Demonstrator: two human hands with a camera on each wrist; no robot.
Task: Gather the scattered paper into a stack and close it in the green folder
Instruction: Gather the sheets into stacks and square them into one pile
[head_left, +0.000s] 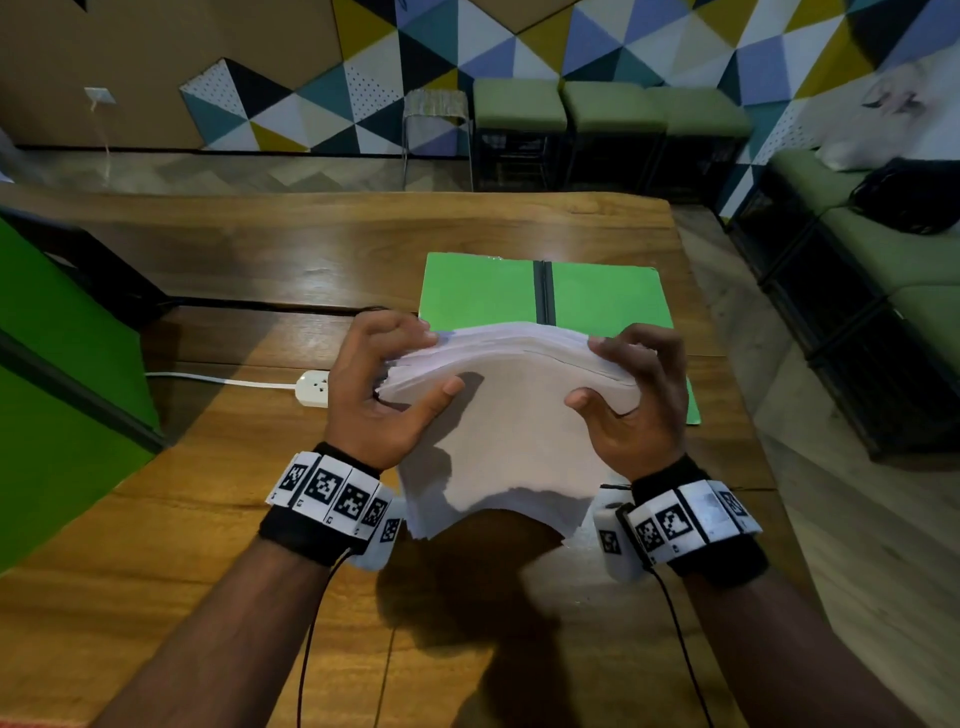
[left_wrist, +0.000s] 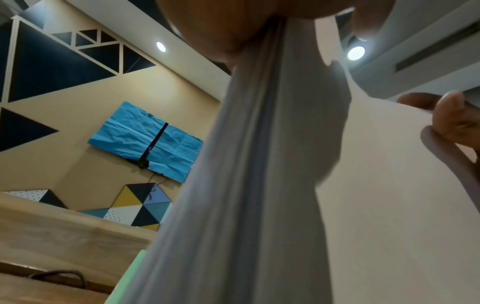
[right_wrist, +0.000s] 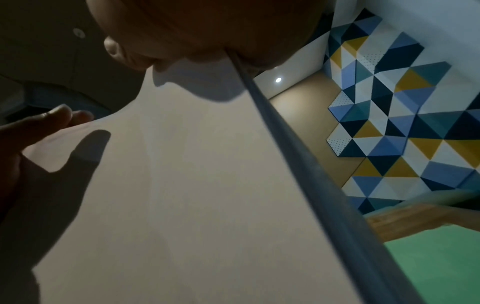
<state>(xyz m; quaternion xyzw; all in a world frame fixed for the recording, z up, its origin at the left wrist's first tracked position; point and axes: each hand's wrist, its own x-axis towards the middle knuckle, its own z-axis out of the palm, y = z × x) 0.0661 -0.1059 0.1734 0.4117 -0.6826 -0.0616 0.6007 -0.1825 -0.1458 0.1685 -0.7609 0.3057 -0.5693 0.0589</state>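
Observation:
A thick stack of white paper (head_left: 509, 415) is lifted off the wooden table (head_left: 260, 545), tilted with its far edge up. My left hand (head_left: 384, 374) grips its left side, thumb on the top sheet and fingers curled over the far edge. My right hand (head_left: 628, 379) grips the right side the same way. The green folder (head_left: 483, 286) lies open and flat on the table just beyond the stack, its dark spine in the middle. In the left wrist view the paper stack (left_wrist: 259, 185) fills the centre; in the right wrist view the paper stack (right_wrist: 194, 185) hangs over the green folder (right_wrist: 436, 265).
A white power strip (head_left: 314, 387) with its cable lies on the table left of my left hand. A green panel (head_left: 57, 389) stands at the left. Green stools (head_left: 608, 109) and a green bench (head_left: 883, 249) stand beyond and right of the table.

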